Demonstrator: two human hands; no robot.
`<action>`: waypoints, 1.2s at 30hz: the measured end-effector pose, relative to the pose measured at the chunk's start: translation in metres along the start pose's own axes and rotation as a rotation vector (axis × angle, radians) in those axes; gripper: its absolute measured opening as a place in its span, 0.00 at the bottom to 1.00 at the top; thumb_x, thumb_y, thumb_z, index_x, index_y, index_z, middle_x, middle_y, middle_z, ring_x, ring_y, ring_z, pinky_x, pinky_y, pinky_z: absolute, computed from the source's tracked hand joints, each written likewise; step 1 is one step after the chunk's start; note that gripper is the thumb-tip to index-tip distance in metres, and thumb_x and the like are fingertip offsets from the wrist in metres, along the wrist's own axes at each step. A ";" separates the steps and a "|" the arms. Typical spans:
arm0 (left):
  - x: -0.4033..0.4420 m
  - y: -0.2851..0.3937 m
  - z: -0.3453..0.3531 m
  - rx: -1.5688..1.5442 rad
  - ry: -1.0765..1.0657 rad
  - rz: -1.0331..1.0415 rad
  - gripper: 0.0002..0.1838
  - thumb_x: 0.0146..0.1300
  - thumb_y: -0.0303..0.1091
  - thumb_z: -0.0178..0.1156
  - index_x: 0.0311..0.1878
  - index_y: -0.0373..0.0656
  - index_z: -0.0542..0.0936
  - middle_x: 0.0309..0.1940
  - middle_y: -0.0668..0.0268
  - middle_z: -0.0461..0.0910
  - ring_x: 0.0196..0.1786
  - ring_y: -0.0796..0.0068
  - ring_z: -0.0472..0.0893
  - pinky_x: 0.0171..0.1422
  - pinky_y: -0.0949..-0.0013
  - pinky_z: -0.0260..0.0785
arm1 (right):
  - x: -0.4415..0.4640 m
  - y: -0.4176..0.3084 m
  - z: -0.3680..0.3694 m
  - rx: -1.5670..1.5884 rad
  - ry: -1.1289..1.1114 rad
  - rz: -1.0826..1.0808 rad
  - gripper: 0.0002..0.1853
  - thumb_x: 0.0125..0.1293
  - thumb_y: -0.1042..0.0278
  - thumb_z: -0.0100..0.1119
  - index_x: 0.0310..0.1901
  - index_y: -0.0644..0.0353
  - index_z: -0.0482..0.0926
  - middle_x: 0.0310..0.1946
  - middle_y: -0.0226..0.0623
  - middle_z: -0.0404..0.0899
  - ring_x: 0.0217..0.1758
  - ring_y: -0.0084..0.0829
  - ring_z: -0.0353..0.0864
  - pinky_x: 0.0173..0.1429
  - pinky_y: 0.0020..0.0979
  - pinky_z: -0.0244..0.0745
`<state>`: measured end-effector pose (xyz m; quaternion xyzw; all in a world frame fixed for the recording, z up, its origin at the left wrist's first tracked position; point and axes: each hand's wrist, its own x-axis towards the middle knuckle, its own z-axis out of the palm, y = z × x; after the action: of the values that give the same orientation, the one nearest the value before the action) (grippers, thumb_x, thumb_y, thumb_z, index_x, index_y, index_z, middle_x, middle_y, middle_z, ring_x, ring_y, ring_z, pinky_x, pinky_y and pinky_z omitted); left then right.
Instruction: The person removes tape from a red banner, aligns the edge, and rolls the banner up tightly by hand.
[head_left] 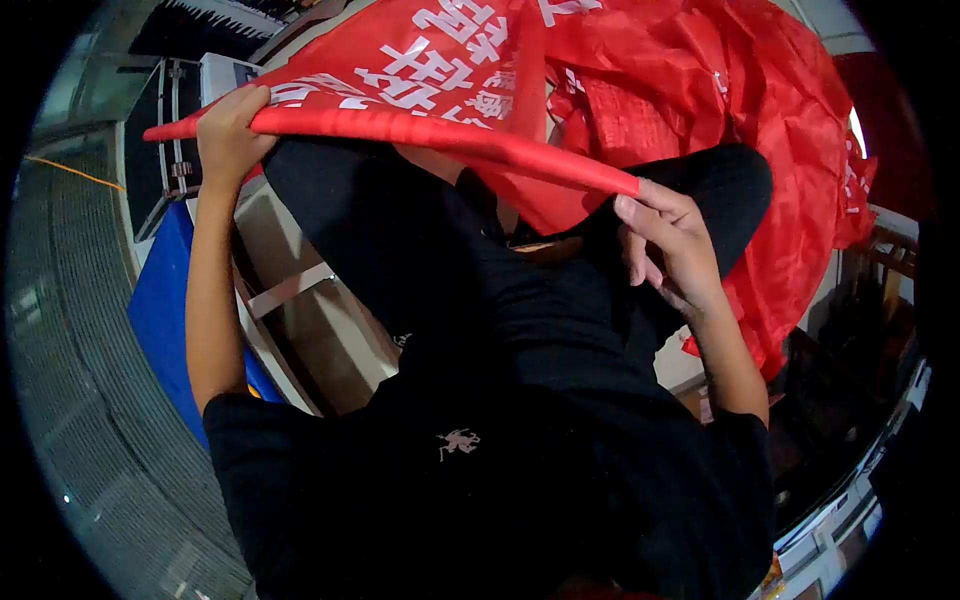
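Note:
A red fabric banner (455, 65) with white printed characters spreads across my knees and beyond them. Its near edge is folded into a narrow band that runs slanting from upper left to right between my hands. My left hand (235, 130) is closed around this band near its left end, a short piece sticking out past the fist. At the band's right end my right hand (665, 235) pinches the edge between thumb and index finger, the other fingers loosely curled below. More of the banner lies crumpled at the upper right.
My crossed legs (380, 210) in black lie under the banner. To the left are a white open frame (290, 290), a blue panel (165, 300) and a grey ribbed surface (80, 400). Dark wooden furniture (890, 270) stands at the right.

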<state>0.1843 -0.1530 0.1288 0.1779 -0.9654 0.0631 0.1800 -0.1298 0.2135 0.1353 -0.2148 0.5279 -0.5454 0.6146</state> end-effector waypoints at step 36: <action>-0.019 -0.010 -0.004 -0.094 0.040 -0.041 0.13 0.41 0.27 0.66 0.31 0.38 0.75 0.27 0.56 0.76 0.33 0.55 0.79 0.38 0.62 0.71 | 0.007 -0.001 0.031 -0.366 0.257 -0.381 0.07 0.61 0.77 0.63 0.41 0.67 0.86 0.29 0.37 0.84 0.23 0.19 0.77 0.30 0.19 0.70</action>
<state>0.2062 -0.1553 0.1260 0.1877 -0.9597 0.0176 0.2086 -0.1036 0.1975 0.1446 -0.3466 0.6412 -0.5693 0.3804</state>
